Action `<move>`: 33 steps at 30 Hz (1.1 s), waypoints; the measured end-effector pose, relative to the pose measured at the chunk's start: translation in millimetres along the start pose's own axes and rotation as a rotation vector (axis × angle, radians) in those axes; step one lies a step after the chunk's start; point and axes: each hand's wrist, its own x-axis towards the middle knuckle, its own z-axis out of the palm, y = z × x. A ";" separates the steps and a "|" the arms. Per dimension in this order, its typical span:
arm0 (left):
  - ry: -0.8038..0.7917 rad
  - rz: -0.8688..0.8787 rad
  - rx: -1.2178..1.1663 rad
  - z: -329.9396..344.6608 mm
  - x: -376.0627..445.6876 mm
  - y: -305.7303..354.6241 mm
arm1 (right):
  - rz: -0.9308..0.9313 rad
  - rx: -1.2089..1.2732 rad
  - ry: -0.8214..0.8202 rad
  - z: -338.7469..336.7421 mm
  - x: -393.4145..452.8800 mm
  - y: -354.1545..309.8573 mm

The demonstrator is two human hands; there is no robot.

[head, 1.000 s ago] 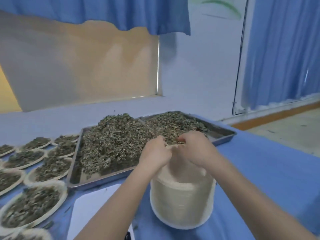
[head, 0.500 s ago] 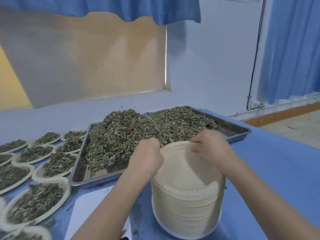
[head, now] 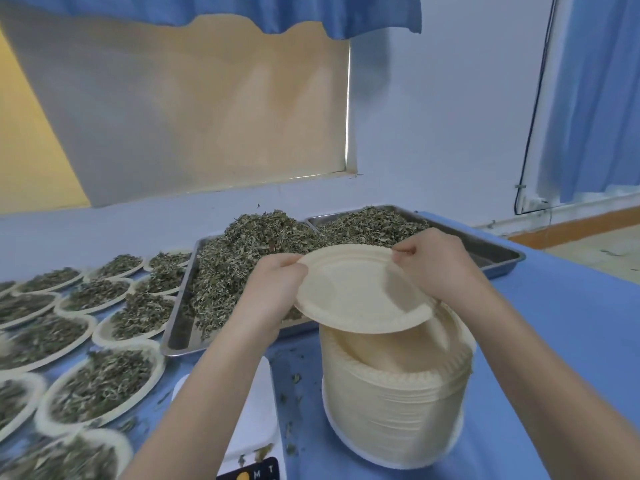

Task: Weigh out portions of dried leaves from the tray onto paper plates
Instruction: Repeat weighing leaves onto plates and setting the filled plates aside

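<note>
Plate off the stack.
My left hand (head: 273, 292) and right hand (head: 433, 268) now pinch one plate (head: 360, 289) by its rim, lifted clear of the stack (head: 394, 393); next it goes on the scale (head: 256, 420).

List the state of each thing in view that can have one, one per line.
Top paper plate: empty, tilted, lifted off the stack.
Plate stack: tall, upright on the table.
Left hand: gripping the plate's left rim.
Right hand: fingers pinching the far rim.
Near tray: heaped with dried leaves.
Plates at left: filled with leaves.
Scale: platform empty.
</note>
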 end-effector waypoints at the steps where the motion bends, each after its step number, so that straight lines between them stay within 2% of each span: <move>1: 0.027 -0.003 -0.076 -7.5 -3.3 0.1 | 0.011 0.040 -0.027 2.1 -0.8 -8.2; 3: 0.111 -0.032 -0.225 -27.6 -9.2 -0.3 | -0.005 0.181 -0.068 9.0 -2.4 -26.9; 6: 0.212 -0.102 -0.353 -66.2 -17.5 -5.4 | -0.046 0.530 -0.070 27.4 -9.7 -55.2; 10: 0.367 -0.101 -0.274 -110.6 -26.1 -29.6 | 0.009 0.915 -0.135 74.9 -32.6 -88.9; 14: 0.430 -0.133 -0.190 -128.6 -37.7 -66.5 | 0.153 1.199 -0.263 140.2 -63.2 -92.8; 18: 0.499 -0.197 -0.098 -122.5 -45.8 -106.9 | 0.267 1.142 -0.281 188.3 -86.2 -81.0; 24: 0.531 -0.219 -0.023 -108.9 -44.5 -142.5 | 0.185 0.875 -0.274 207.2 -87.5 -66.3; 30: 0.476 -0.295 0.037 -103.6 -42.9 -161.2 | 0.213 0.847 -0.303 215.2 -82.4 -56.6; 33: 0.441 -0.296 -0.014 -106.0 -43.4 -167.3 | 0.206 0.857 -0.294 214.8 -81.7 -53.8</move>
